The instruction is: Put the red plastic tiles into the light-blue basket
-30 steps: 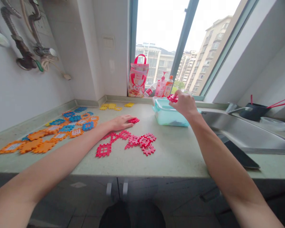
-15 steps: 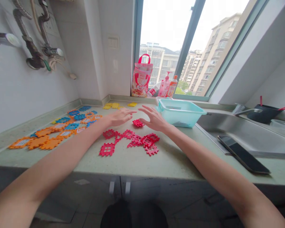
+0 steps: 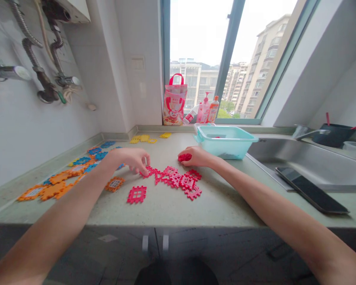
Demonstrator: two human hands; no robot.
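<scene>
Two bare hands worked over a pale green counter (image 3: 225,208) scattered with flat, toothed plastic pieces. The right hand (image 3: 199,156) had its thumb and fingers closed around a bright red clump (image 3: 184,157), which showed between the fingertips on the hand's left side; whether it was one piece or several could not be told. Just to the left, the left hand (image 3: 133,159) was bent downward, its fingers curled and slightly apart, the fingertips at a red piece (image 3: 148,171) on the counter; whether they pinched it or only touched it could not be told.

Right of that piece, and nearer than the right hand, lay an overlapping group of red pieces (image 3: 187,181). A single red square (image 3: 137,194) lay apart on the near side, with an orange square (image 3: 115,184) to its left. Orange pieces (image 3: 57,177) and blue pieces (image 3: 82,160) spread along the far left. Beyond the hands were yellow pieces (image 3: 144,138). A turquoise tub (image 3: 234,148) stood just beyond the right hand, near the sink (image 3: 302,174) on the right.
</scene>
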